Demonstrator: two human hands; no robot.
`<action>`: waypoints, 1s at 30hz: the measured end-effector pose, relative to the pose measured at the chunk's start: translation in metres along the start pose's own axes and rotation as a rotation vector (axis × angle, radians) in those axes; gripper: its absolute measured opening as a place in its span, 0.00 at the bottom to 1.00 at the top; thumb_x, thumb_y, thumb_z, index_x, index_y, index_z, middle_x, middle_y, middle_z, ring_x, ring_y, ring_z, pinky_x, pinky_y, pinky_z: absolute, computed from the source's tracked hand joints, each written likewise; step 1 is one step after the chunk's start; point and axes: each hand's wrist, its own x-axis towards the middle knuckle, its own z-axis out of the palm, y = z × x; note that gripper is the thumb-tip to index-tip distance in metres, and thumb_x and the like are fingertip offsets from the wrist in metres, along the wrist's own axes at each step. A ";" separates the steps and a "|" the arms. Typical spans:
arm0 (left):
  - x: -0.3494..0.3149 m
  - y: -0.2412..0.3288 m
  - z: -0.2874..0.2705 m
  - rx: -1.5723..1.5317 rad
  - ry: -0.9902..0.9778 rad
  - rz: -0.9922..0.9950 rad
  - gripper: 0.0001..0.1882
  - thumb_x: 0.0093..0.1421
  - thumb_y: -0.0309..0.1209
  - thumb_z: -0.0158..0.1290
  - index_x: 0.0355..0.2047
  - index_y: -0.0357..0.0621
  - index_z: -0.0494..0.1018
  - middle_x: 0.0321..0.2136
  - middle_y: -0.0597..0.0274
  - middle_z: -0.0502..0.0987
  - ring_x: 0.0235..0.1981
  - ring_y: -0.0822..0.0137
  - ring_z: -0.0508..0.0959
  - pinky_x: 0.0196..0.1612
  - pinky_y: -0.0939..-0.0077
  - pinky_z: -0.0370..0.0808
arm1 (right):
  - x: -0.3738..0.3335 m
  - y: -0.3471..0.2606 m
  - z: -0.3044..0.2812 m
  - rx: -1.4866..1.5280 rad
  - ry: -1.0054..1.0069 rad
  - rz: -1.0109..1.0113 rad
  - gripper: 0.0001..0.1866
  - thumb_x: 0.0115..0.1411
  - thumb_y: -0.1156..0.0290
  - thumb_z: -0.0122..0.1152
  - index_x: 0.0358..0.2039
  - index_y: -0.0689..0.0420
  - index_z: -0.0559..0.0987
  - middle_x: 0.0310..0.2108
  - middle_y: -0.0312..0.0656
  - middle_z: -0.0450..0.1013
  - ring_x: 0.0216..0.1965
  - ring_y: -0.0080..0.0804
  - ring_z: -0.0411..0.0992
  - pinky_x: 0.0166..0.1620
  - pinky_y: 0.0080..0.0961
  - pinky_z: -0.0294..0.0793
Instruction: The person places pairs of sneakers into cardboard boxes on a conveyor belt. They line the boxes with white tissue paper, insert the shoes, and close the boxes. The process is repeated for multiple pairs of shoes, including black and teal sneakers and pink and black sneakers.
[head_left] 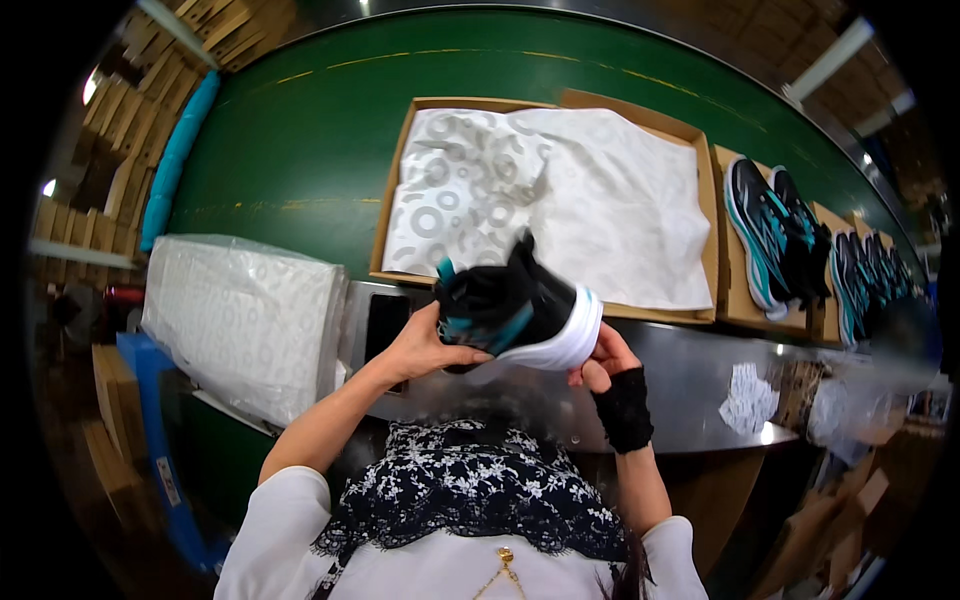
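Note:
A black sneaker [515,315] with teal accents and a thick white sole is held in front of me, tilted and a little blurred. My left hand [428,345] grips its left end, thumb along the lower side. At the sole's right end, my right hand [608,365], in a black wrist cover, closes its fingers on the shoe. Just beyond the shoe lies an open cardboard box [395,215], lined with white wrapping paper [610,190] printed with grey rings on its left part.
A plastic-wrapped stack of patterned paper [240,320] sits at left, beside a dark flat device [385,325]. More boxed sneakers [770,230] line the green conveyor belt [300,130] at right. Crumpled paper [748,398] rests on the metal ledge [680,375].

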 end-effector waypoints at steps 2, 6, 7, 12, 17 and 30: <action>-0.006 0.036 -0.007 -0.199 0.029 -0.020 0.29 0.38 0.28 0.65 0.41 0.35 0.67 0.33 0.63 0.74 0.35 0.74 0.71 0.42 0.79 0.68 | 0.007 -0.003 0.010 -0.016 -0.089 -0.110 0.26 0.50 0.72 0.58 0.50 0.62 0.63 0.30 0.37 0.68 0.30 0.19 0.66 0.35 0.16 0.66; 0.007 0.062 -0.033 -0.214 0.156 0.162 0.27 0.40 0.29 0.64 0.41 0.35 0.67 0.33 0.64 0.73 0.34 0.75 0.71 0.40 0.80 0.69 | 0.012 0.008 0.016 -0.221 0.037 -0.088 0.18 0.51 0.75 0.57 0.44 0.62 0.68 0.27 0.34 0.68 0.30 0.18 0.65 0.35 0.15 0.66; 0.015 0.066 -0.042 -0.167 0.175 0.055 0.28 0.40 0.29 0.64 0.41 0.35 0.67 0.33 0.64 0.73 0.34 0.75 0.71 0.39 0.80 0.69 | 0.012 0.017 0.012 -0.223 0.033 -0.077 0.18 0.52 0.75 0.58 0.44 0.62 0.69 0.28 0.34 0.68 0.30 0.18 0.66 0.35 0.14 0.66; 0.091 0.049 -0.050 -0.246 0.533 0.141 0.28 0.47 0.42 0.58 0.41 0.32 0.66 0.33 0.60 0.73 0.33 0.74 0.71 0.37 0.80 0.68 | 0.003 0.046 -0.004 -0.299 0.069 0.049 0.18 0.53 0.72 0.56 0.44 0.64 0.68 0.29 0.39 0.71 0.32 0.23 0.69 0.38 0.17 0.69; 0.172 -0.019 -0.012 -0.179 0.451 -0.292 0.41 0.50 0.54 0.51 0.47 0.23 0.59 0.42 0.48 0.68 0.41 0.63 0.69 0.41 0.71 0.68 | 0.010 0.055 -0.017 -0.084 0.196 0.172 0.20 0.52 0.68 0.59 0.43 0.62 0.67 0.32 0.37 0.70 0.34 0.21 0.68 0.37 0.16 0.67; 0.074 0.007 -0.075 -0.395 0.729 0.026 0.35 0.59 0.56 0.31 0.48 0.34 0.62 0.44 0.51 0.68 0.48 0.60 0.66 0.46 0.67 0.64 | 0.098 0.012 -0.007 -1.329 0.573 -0.619 0.28 0.44 0.77 0.54 0.50 0.57 0.64 0.51 0.56 0.58 0.47 0.47 0.62 0.47 0.42 0.61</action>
